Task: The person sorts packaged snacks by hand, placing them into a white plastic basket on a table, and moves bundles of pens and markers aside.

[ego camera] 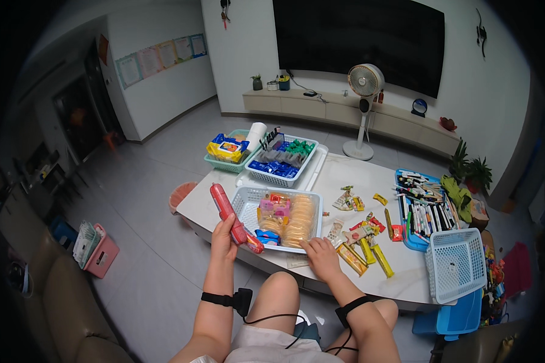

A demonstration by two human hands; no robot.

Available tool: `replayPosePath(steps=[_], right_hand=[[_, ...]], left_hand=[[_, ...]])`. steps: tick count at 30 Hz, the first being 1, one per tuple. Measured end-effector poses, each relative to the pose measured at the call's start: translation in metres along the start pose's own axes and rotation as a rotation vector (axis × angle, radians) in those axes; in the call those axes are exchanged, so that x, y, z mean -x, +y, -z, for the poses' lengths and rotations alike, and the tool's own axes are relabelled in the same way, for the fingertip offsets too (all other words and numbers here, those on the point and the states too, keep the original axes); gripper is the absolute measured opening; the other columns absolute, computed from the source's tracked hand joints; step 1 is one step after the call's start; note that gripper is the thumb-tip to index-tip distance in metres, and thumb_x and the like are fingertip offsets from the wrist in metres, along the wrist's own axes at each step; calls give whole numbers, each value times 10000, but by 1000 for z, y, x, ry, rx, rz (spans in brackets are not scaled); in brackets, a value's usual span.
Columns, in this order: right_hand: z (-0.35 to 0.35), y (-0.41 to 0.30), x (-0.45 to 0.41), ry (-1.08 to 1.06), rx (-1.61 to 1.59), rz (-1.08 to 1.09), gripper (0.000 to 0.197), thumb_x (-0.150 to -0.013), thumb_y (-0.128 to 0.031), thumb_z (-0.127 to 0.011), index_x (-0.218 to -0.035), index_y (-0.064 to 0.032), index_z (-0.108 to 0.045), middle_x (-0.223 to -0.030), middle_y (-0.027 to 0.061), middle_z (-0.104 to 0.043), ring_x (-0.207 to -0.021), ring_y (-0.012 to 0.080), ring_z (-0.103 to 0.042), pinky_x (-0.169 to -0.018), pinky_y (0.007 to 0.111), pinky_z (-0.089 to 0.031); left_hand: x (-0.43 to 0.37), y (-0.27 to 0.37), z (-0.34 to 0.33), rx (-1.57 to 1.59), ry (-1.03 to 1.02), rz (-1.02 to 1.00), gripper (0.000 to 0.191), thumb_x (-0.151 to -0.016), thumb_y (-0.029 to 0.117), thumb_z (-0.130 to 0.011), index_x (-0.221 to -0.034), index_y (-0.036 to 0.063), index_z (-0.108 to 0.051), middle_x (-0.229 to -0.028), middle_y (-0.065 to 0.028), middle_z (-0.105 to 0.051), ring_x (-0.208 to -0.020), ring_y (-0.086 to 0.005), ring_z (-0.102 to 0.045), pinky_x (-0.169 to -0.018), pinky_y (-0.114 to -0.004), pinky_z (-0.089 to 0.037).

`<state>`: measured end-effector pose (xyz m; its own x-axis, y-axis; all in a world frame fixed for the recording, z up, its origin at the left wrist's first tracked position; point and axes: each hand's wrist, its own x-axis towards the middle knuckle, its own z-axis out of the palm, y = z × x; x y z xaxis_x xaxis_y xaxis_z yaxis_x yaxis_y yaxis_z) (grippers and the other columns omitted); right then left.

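My left hand (225, 237) is closed around several red-wrapped sausages (225, 206), held upright-slanting at the left side of a light blue plastic basket (315, 222). In that basket lie rows of round, pale packaged crackers (298, 218), pink and red packets (274, 206) and a blue packet (267, 237). My right hand (321, 257) rests at the basket's near right corner, fingers on or beside the rim; whether it grips the rim cannot be told. Wrapped snacks lie loose to its right, among them yellow sticks (382, 261) and an orange-yellow packet (352, 259).
Behind stand a basket of blue and green packets (279, 169) and a green basket (227, 165) with wipes and a paper roll. A blue tray of markers (406, 227) and an unfilled blue basket (456, 267) are at the right. A fan (362, 113) stands beyond the table.
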<state>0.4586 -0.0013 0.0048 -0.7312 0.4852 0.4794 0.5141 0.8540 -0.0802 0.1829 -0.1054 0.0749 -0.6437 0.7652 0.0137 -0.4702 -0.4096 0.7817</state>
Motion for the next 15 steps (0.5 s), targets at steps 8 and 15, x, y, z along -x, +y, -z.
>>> replayPosePath(steps=[8,15], right_hand=[[19,42,15,18,-14,-106,582,-720,-96,-645,-1286,-154,-525,-1173,88,-551,-1196,270,-474,-1042,438,-357],[17,-1,8,19,-323,194,215,-741,-141,-660,-947,-84,-646,-972,75,-623,-914,266,-601,-780,380,-503]], left_hand=[[-1,-13,-22,4,-37,115,243,-899,224,-655,-991,17,-568,-878,-72,-608,-809,-184,-608,-720,-346,-525],[-21,-23,-23,-106,-78,75,256,-894,193,-666,-1067,15,-606,-960,-37,-641,-859,-123,-607,-766,-285,-493]])
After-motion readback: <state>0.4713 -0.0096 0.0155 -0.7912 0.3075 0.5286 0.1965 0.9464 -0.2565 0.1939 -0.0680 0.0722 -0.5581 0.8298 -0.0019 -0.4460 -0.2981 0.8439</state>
